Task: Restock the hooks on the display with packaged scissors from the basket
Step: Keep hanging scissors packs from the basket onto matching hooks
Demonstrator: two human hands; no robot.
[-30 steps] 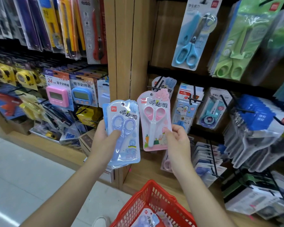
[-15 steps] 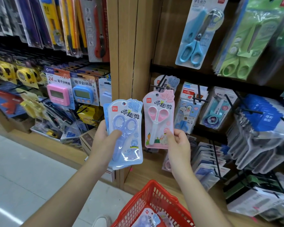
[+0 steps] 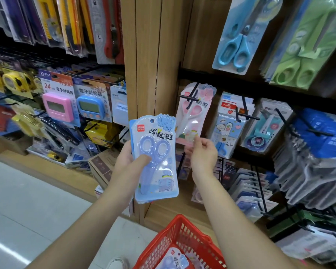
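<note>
Your left hand [image 3: 128, 162] gripped blue scissors pack [image 3: 155, 158], thumb across front. Your right hand [image 3: 203, 154] pinched bottom edge of pink scissors pack [image 3: 194, 113], up against black hook [image 3: 190, 98], farther right. Red basket [image 3: 182, 235] near, below.

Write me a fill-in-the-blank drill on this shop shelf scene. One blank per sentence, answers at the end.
1. The left hand holds the blue scissors pack with its ____ pressed on the front.
2. The right hand pinches the pink scissors pack, whose top meets a black ____.
3. The basket below the arms is ____.
4. The pink timer hangs just ____ of the blue timer.

Missing words: thumb; hook; red; left.
</note>
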